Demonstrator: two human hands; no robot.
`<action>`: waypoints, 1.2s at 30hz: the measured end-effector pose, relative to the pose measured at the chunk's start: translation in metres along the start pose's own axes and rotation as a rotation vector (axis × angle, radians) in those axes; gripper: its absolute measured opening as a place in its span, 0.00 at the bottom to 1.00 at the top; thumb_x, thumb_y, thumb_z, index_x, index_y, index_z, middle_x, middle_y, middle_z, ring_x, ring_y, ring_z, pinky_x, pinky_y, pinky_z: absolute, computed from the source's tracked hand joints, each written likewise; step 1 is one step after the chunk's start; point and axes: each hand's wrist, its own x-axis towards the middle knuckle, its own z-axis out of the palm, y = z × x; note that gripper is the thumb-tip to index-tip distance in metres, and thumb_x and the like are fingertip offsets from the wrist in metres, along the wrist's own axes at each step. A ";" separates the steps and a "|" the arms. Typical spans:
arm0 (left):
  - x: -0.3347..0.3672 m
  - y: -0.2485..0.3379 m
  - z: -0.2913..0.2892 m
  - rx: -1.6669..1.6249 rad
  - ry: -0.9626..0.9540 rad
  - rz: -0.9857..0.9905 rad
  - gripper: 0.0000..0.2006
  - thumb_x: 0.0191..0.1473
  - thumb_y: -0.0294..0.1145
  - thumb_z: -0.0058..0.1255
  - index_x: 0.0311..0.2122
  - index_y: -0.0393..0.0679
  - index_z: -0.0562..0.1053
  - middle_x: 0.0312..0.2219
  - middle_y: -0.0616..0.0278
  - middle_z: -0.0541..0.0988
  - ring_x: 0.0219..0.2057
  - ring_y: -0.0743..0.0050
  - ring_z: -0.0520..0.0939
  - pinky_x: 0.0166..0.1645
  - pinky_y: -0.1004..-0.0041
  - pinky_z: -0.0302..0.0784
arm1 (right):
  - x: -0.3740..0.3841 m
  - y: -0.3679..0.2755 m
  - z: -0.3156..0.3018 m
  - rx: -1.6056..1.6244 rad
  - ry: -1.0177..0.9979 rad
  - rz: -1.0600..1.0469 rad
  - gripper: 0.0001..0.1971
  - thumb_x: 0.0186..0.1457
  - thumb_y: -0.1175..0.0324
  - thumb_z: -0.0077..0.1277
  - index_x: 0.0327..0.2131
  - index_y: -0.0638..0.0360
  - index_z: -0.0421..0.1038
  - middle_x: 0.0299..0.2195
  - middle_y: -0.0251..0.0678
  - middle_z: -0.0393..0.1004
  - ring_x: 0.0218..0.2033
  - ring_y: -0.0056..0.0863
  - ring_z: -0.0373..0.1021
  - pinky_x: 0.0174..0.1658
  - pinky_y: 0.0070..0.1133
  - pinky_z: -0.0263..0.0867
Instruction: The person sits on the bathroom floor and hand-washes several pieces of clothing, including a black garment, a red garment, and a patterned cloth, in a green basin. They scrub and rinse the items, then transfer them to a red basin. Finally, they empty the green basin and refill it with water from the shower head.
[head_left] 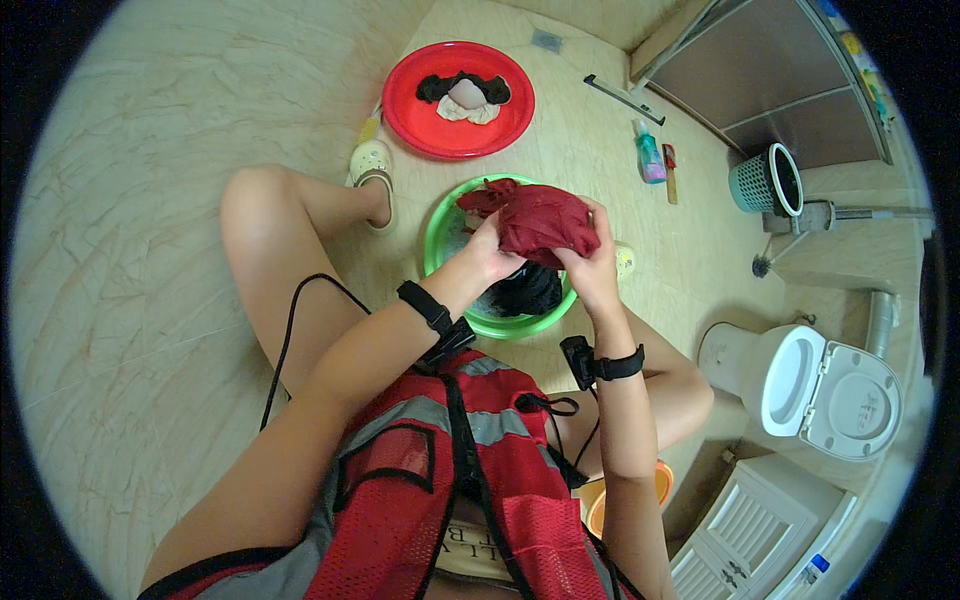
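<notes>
A bunched dark red garment (545, 222) is held up between my two hands, over a green basin (437, 225) on the floor. My left hand (492, 250) grips its left side from below. My right hand (592, 262) clasps its right side, fingers wrapped round the edge. One end of the cloth hangs to the left over the basin's rim area. Below my hands, dark wet clothing (525, 292) lies in water in the basin. The garment hides the basin's far right part.
Beyond the green basin stands a red basin (410, 130) with black and white clothes. To the right are a detergent bottle (649, 155), a brush (670, 175), a bluish basket (752, 186) and a toilet (795, 380). An orange bucket (664, 483) sits by my right arm.
</notes>
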 end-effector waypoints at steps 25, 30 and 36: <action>-0.003 -0.006 -0.032 0.673 0.517 0.478 0.15 0.45 0.26 0.47 0.41 0.40 0.68 0.35 0.60 0.74 0.34 0.71 0.76 0.41 0.70 0.72 | 0.009 0.117 0.033 -0.423 -0.183 0.158 0.14 0.31 0.68 0.55 0.25 0.65 0.69 0.20 0.47 0.72 0.24 0.40 0.72 0.31 0.29 0.67; -0.012 0.017 -0.027 0.671 0.246 0.265 0.15 0.51 0.36 0.42 0.42 0.40 0.69 0.36 0.60 0.75 0.37 0.70 0.76 0.45 0.67 0.70 | 0.016 0.085 0.039 -0.129 -0.337 0.324 0.06 0.32 0.77 0.48 0.21 0.62 0.68 0.15 0.32 0.68 0.18 0.23 0.66 0.23 0.22 0.62; -0.010 0.018 -0.015 0.557 0.136 0.211 0.15 0.49 0.33 0.42 0.41 0.38 0.69 0.34 0.59 0.75 0.35 0.69 0.77 0.43 0.67 0.72 | 0.019 0.065 0.032 0.008 -0.350 0.400 0.08 0.31 0.79 0.50 0.23 0.61 0.69 0.18 0.27 0.67 0.21 0.22 0.66 0.27 0.20 0.62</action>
